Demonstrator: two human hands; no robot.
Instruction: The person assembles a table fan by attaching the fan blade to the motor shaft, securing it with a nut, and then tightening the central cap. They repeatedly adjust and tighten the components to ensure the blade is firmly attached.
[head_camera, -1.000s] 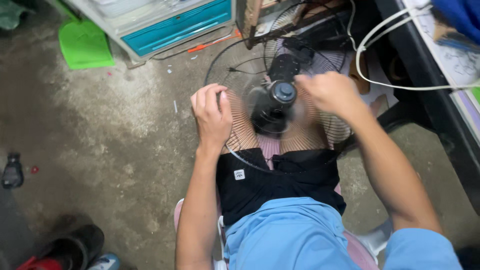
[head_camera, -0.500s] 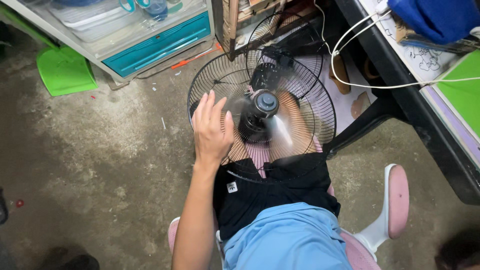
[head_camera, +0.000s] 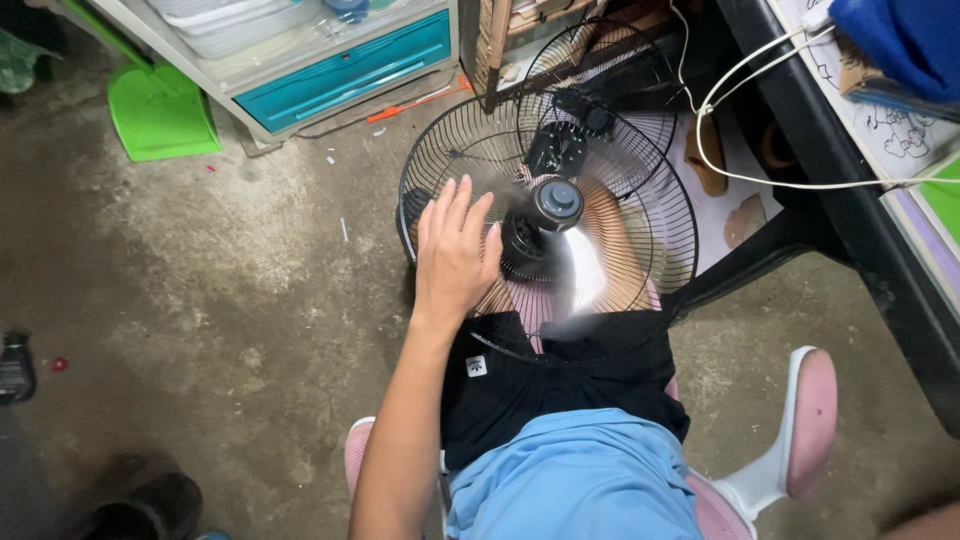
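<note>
At frame centre, my left hand (head_camera: 455, 250) rests flat with fingers spread, gripping nothing, on the wire fan guard (head_camera: 470, 150) propped on my lap; my right hand is only a blur there, grip unreadable, so I judge steady bracing beside the motor hub (head_camera: 556, 203) works best.

We are reaching our left arm forward from the lower middle of the view, bare and nearly straight, with the forearm rising up and slightly right toward the wrist. Our left hand (head_camera: 455, 250) is lying open and flat, palm down, with the back of it facing us. The fingers (head_camera: 447, 207) are pointing up and away from us, held close together and only slightly spread at the tips, and the thumb is angling out to the right. Our right hand is showing only as a pale blur, so we cannot tell its pose.
</note>
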